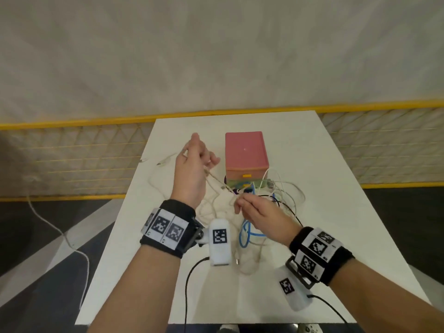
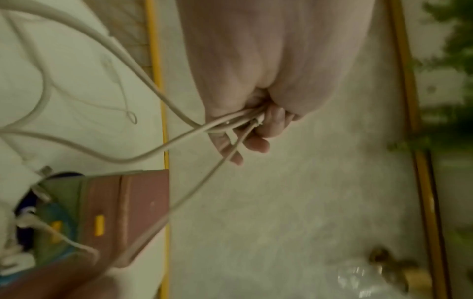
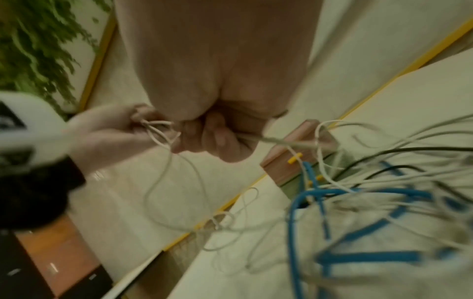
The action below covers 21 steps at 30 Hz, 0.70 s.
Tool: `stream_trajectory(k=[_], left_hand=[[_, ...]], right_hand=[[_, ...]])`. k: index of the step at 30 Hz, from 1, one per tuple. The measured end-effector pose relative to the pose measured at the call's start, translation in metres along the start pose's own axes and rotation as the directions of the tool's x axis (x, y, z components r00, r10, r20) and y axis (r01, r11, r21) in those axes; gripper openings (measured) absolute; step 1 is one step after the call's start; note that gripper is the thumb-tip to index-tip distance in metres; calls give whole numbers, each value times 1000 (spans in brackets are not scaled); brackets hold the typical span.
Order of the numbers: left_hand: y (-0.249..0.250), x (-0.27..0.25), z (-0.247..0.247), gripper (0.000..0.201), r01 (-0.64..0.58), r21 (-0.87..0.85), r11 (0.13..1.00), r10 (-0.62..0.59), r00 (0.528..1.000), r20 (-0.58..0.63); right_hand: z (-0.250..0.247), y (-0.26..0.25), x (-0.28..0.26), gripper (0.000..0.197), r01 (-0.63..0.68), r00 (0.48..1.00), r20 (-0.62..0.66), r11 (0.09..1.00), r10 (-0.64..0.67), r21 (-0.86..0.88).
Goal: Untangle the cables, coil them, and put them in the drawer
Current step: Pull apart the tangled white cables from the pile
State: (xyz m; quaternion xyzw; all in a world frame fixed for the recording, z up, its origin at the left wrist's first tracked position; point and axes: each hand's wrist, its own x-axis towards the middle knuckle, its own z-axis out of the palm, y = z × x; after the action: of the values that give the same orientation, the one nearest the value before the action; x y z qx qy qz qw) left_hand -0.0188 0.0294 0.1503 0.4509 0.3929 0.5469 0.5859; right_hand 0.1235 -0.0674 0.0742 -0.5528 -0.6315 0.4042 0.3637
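Both your hands pinch white cable strands.
Left hand (image 1: 192,164) raised; right hand (image 1: 260,213) above tangle (image 1: 276,198) fronting pink drawer box (image 1: 246,157).

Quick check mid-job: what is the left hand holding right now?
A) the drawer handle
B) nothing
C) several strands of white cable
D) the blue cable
C: the left hand has its fingers curled round white cable strands, raised beside the pink drawer box; the blue cable lies on the table.
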Motion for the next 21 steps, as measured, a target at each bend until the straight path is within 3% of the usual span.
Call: stream_trajectory(k=[2, 3, 5, 6, 7, 8, 10, 12, 15, 16, 18, 20, 21], left_hand=[[11, 1, -6, 43, 44, -124, 991, -40, 999, 37], [15, -1, -8, 42, 43, -82, 996, -37, 997, 73], [13, -6, -7, 33, 6, 191, 982, -39, 985, 171], [9, -11, -5, 22, -55, 389, 920, -52, 964, 259], [4, -16, -4, 12, -131, 548, 826, -102, 922, 375], [-2, -22, -1, 16, -206, 653, 729, -187, 857, 479], [-15, -29, 1, 26, -271, 741, 615, -336, 760, 557], [-15, -28, 0, 33, -292, 771, 566, -322, 783, 532], [-3, -10, -12, 31, -218, 797, 564, -94, 941, 324], [1, -2, -18, 31, -187, 792, 581, 2, 974, 228], [1, 7, -27, 31, -173, 836, 521, 103, 985, 140], [-4, 3, -25, 19, -231, 861, 453, 135, 972, 190], [-7, -4, -19, 27, -297, 846, 443, 134, 955, 265]], right_hand=[[-4, 14, -9, 29, -8, 1000, 12, 997, 9, -82], [-7, 20, -11, 29, -9, 1000, -1, 994, 9, -108], [-14, 22, -11, 29, -19, 998, -59, 989, 11, -144], [-18, 20, -10, 29, -17, 995, -96, 989, 3, -145], [-22, 15, -7, 29, -3, 991, -134, 991, -15, -134], [-25, 10, -4, 29, 25, 985, -165, 994, -43, -111], [-32, 1, 1, 28, 73, 978, -190, 995, -84, -63], [-39, -4, 1, 30, 72, 981, -178, 996, -79, -45], [-53, 4, -5, 30, 40, 981, -189, 998, -47, -41], [-57, 9, -7, 30, 26, 980, -195, 998, -36, -53], [-61, 16, -9, 29, -4, 981, -196, 996, -13, -84], [-58, 14, -8, 29, -9, 981, -192, 996, -9, -90], [-56, 10, -7, 29, 3, 982, -188, 996, -21, -94]])
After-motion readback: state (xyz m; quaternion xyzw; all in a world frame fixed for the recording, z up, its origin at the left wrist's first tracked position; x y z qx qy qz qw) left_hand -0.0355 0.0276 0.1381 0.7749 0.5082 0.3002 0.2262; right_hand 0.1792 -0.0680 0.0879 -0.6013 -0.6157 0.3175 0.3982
